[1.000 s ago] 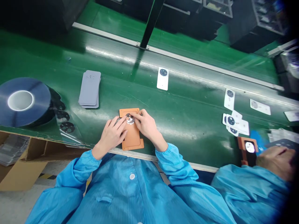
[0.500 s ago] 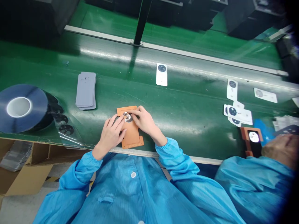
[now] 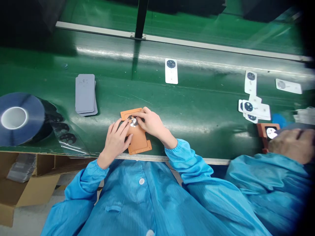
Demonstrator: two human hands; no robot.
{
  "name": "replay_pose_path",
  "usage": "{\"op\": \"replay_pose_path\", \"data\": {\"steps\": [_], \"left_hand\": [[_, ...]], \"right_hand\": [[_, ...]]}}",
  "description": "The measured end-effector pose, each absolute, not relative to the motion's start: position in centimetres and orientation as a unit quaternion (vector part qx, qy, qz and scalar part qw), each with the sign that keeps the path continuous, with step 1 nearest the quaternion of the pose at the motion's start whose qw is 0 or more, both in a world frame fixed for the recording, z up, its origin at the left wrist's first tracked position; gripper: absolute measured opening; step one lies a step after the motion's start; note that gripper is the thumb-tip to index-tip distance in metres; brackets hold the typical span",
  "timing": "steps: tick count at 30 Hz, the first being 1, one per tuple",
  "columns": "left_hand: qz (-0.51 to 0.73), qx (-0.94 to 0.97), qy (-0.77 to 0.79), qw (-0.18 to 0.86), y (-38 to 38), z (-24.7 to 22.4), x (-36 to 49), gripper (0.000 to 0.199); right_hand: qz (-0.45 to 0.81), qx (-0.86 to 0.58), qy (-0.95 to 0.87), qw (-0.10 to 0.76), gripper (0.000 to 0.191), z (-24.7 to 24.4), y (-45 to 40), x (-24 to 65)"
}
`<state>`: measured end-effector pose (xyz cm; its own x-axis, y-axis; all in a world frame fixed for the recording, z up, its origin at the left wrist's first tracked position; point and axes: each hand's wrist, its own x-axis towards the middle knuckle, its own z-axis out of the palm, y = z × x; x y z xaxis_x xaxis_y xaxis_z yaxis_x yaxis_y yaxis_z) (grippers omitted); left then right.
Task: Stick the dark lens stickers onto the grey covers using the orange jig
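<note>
An orange fixture (image 3: pixel 138 139) with a phone-shaped recess lies at the table's front edge. Near its upper end is a round black sticker (image 3: pixel 134 122) with holes and a shiny patch, partly covered by fingers. My left hand (image 3: pixel 116 136) rests over the fixture's left side, fingers stretched out and fingertips on the sticker's left edge. From the right, my right hand (image 3: pixel 151 123) has thumb and index finger closed at the sticker's upper right edge. Exactly what those fingertips grip is partly hidden.
A roll of clear film (image 3: pixel 22 119) trails black stickers (image 3: pixel 67 138) at left. Beside it lies a stack of grey phone-shaped sheets (image 3: pixel 85 95). White cards (image 3: pixel 171 77) with black discs lie farther back and right. A co-worker's hand (image 3: pixel 292 144) works at another fixture (image 3: pixel 262 132).
The view has shifted slightly. Both my hands stay at the sticker, with small finger shifts and a changed shine on it. The co-worker's hand has moved left, over its fixture.
</note>
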<state>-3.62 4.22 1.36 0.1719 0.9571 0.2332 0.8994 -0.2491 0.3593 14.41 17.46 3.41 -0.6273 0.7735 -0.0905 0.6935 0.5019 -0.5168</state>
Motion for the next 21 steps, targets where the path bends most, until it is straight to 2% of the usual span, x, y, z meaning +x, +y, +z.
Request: {"op": "replay_pose_path", "data": {"steps": [5,9,21], "left_hand": [[0.198,0.769,0.606,0.056,4.3,1.5,-3.4,0.053],[0.195,0.771,0.603,0.064,4.7,1.7,-3.9,0.053],[0.174,0.775,0.606,0.039,3.6,1.5,-3.5,0.056]], "right_hand": [[0.174,-0.406,-0.897,0.010,0.038,4.0,17.2,14.3],[0.131,-0.398,-0.908,-0.005,0.040,4.1,16.8,14.0],[0.140,-0.392,-0.909,-0.015,0.043,4.1,16.0,14.4]]}}
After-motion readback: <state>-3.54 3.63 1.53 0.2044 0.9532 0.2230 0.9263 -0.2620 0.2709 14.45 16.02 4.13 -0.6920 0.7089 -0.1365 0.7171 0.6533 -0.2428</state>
